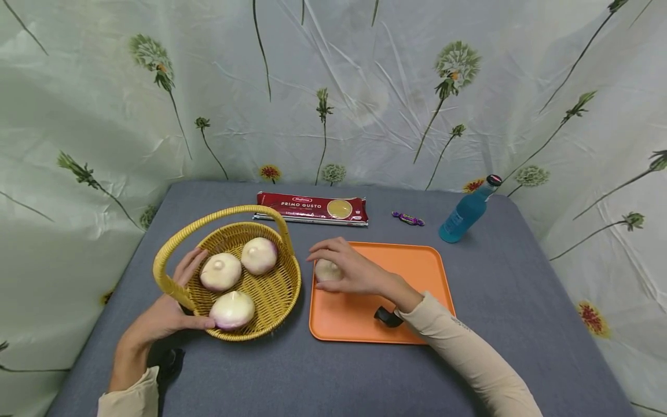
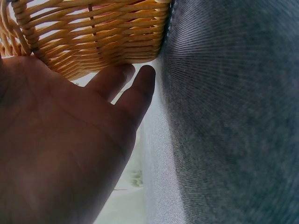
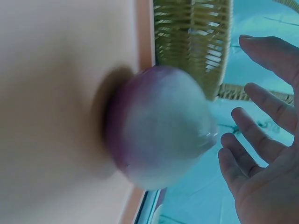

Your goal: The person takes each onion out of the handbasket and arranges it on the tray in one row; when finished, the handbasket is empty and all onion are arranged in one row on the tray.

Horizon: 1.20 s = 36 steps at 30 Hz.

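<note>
A yellow wicker basket (image 1: 271, 289) with a tall handle holds several white-and-purple turnips (image 1: 221, 272). My left hand (image 1: 161, 315) spreads along its left side, thumb at the rim and fingers beneath the handle. Seen from the left wrist, the left hand's fingers (image 2: 135, 95) lie fairly straight against the woven wall. Another turnip (image 3: 161, 128) sits on the left part of an orange tray (image 1: 365, 324). Around and above it is my right hand (image 1: 351, 269); the right wrist view shows its fingers (image 3: 261, 135) spread, with a gap between them and the turnip.
Behind the basket lies a red spaghetti pack (image 1: 312, 208). A purple wrapped candy (image 1: 408, 218) and a blue bottle (image 1: 466, 211) with a dark cap are at the back right. Flowered sheeting (image 1: 365, 87) rises behind the grey-covered table (image 1: 312, 376).
</note>
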### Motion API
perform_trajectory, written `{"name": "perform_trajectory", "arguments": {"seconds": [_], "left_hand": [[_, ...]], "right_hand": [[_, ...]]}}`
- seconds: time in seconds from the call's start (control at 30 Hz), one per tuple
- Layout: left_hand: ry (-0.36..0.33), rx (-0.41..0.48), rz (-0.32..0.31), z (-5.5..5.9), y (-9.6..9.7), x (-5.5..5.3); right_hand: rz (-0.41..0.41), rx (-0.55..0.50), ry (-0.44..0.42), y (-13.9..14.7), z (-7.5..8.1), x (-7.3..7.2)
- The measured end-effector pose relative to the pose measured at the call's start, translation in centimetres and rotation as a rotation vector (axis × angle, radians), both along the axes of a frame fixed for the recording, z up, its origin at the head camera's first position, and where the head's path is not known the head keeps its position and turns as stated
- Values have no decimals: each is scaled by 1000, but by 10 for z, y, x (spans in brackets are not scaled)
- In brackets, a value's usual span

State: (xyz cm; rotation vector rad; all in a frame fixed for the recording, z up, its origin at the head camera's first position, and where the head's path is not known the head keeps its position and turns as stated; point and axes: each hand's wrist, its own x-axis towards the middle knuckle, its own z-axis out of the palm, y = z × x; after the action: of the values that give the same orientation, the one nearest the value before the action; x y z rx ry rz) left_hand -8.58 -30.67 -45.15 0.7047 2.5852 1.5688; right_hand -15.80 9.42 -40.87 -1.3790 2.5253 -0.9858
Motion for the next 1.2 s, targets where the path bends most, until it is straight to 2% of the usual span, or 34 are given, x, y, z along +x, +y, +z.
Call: {"name": "perform_trajectory", "arguments": {"seconds": [0.33,0.5,0.67,1.2], "left_hand": [[1,8,-14,1,1,1],[-1,-8,-2,1,0,0],[-6,-11,-1,1,0,1],[-27,4,-1,2,0,4]], "right_hand": [[57,-29,2,-13,10,13],[95,-52,6,-23,11,21],[117,-60,22,-35,10,27],[174,-66,-17,-73,3,35]]}}
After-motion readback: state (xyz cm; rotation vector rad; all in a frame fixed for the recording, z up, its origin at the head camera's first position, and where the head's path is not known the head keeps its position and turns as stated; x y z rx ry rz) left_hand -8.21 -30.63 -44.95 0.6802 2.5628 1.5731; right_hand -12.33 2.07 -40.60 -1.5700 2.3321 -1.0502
